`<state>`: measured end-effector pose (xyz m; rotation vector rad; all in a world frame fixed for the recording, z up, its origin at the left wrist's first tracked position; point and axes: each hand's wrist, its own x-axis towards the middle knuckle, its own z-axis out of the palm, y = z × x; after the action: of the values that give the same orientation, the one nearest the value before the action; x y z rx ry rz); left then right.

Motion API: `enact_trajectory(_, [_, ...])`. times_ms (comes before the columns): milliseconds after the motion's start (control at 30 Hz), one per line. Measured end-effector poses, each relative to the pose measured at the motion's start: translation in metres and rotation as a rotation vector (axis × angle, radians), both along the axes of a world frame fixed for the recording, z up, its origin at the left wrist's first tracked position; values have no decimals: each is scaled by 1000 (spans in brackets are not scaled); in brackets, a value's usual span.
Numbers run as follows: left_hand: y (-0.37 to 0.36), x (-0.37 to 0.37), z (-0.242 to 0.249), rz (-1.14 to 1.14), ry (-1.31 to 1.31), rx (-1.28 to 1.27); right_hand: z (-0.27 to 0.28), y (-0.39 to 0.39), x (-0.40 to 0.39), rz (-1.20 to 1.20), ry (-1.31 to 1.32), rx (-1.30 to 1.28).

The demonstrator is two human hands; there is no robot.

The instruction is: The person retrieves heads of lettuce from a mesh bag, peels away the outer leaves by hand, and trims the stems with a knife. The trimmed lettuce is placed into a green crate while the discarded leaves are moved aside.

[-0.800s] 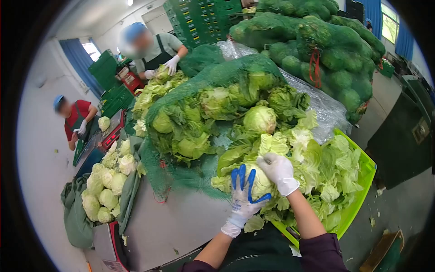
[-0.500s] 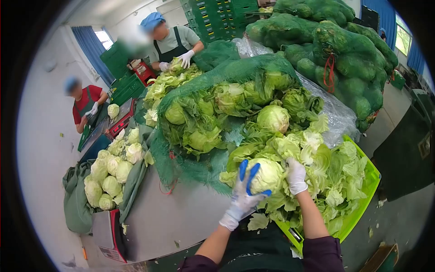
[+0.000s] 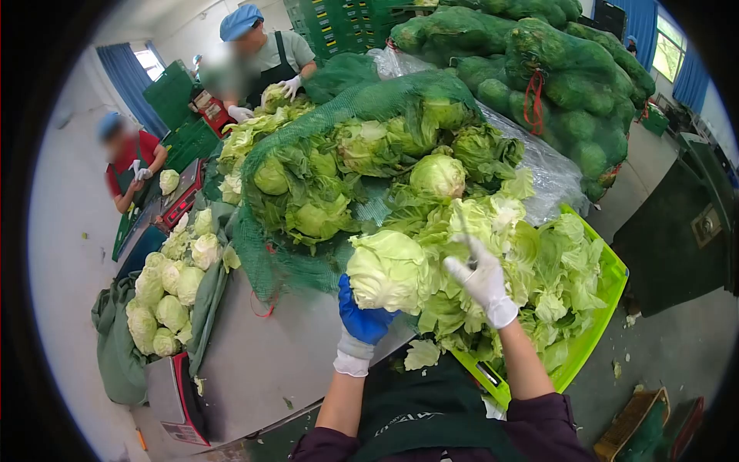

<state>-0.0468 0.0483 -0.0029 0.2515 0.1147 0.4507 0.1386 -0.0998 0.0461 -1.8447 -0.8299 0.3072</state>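
My left hand (image 3: 365, 319), in a white glove with blue on the palm and fingers, cups a pale trimmed cabbage (image 3: 389, 271) from below and lifts it over the table edge. My right hand (image 3: 483, 281), white-gloved, is apart from the cabbage on its right, thumb stretched out. From its fingers a thin knife (image 3: 463, 219) points up, its blade blurred and its handle mostly hidden. Beneath and beside the right hand, loose cabbage leaves (image 3: 566, 281) heap up in a bright green crate (image 3: 604, 322).
Untrimmed cabbages (image 3: 319, 215) spill from a green net sack (image 3: 258, 181) ahead. Trimmed cabbages (image 3: 171, 312) lie in green cloth at left, near a red scale (image 3: 181, 400). Full net sacks (image 3: 570, 100) are stacked behind. Two co-workers stand at far left. A dark bin (image 3: 677, 231) stands right.
The cabbage has moved left and up, and my left hand has turned to support it from underneath. My right hand has come off the cabbage, raising the knife. The view has shifted slightly.
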Motion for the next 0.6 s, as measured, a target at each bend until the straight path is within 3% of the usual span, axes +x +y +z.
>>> enact_trajectory(67, [-5,4,-2,14,36,10,12,-6,-20,105,-88,-75])
enact_trajectory(167, [-18,9,-2,159,240,259,27,-4,-41,91,-243,-137])
enact_trajectory(233, [-30,15,13,325,253,599,5,3,-41,23,-354,6])
enact_trajectory(367, [-24,11,-5,243,203,488,3,6,-22,20,-609,200])
enact_trajectory(500, [-32,4,-1,113,192,264,11,-10,22,-267,506,246])
enact_trajectory(567, [-33,0,3,40,112,183,-39,-17,73,-498,215,-17])
enact_trajectory(600, [-34,-2,3,0,23,131,-34,-25,65,-505,222,-25])
